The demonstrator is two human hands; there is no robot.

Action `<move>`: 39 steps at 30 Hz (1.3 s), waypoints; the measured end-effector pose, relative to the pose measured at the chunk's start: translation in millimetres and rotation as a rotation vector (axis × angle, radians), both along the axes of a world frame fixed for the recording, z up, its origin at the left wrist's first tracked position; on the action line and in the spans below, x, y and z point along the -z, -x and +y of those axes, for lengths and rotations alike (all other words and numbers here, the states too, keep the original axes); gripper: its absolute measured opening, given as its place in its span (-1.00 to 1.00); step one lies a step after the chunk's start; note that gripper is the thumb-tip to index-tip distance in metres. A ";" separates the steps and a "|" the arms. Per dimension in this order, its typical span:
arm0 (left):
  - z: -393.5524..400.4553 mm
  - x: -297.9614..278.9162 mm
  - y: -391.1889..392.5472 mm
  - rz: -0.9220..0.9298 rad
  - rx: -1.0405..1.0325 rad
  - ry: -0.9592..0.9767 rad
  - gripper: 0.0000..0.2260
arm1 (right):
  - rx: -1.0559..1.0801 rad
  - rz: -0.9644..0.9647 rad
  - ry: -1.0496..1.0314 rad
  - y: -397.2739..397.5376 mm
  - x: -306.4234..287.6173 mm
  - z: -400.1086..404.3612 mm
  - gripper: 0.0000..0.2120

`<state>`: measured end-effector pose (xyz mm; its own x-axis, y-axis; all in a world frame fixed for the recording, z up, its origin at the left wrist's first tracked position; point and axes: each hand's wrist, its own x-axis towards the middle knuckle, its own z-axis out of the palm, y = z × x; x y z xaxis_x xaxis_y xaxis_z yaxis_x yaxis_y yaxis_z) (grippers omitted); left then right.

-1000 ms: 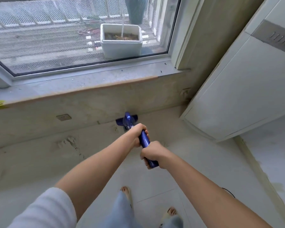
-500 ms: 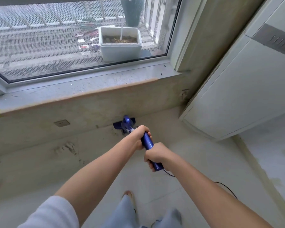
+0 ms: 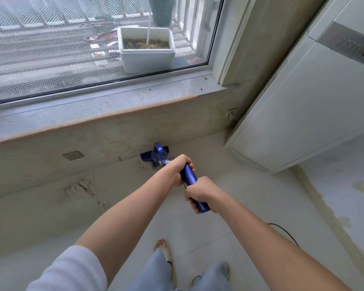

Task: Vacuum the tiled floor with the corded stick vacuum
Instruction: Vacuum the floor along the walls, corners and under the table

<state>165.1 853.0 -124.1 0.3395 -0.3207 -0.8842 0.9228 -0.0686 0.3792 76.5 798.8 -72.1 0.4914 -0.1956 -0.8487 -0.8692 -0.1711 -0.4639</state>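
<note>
A white planter box [image 3: 147, 49] holding dry soil stands outside the window [image 3: 72, 49], on mesh. Below the stone sill [image 3: 114, 103], a wall socket [image 3: 73, 155] sits in the beige wall. A white cabinet [image 3: 307, 106] stands at right.

vacuum wand [image 3: 164, 162] mostly hidden behind hands, cord [image 3: 286, 231] partly behind forearm

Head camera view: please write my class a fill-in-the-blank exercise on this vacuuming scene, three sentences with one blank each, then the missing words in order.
1. Both hands grip the handle of the ____-coloured stick vacuum.
2. The left hand holds the handle nearer the floor head, and the ____ hand holds its top end.
3. The floor head sits at the foot of the wall, below the window ____.

Missing words: blue; right; sill
</note>
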 end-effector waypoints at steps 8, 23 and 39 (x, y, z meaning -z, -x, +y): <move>12.3 -2.1 29.1 0.012 -0.041 -0.033 -0.81 | -0.004 0.037 -0.027 25.6 -0.7 13.5 -0.84; 39.1 -3.9 37.3 0.038 -0.054 -0.017 -0.80 | 0.018 0.015 -0.052 37.7 5.9 40.2 -0.76; 18.1 4.4 12.2 0.014 -0.047 -0.018 -0.78 | -0.035 0.031 0.045 9.8 2.2 15.4 -0.87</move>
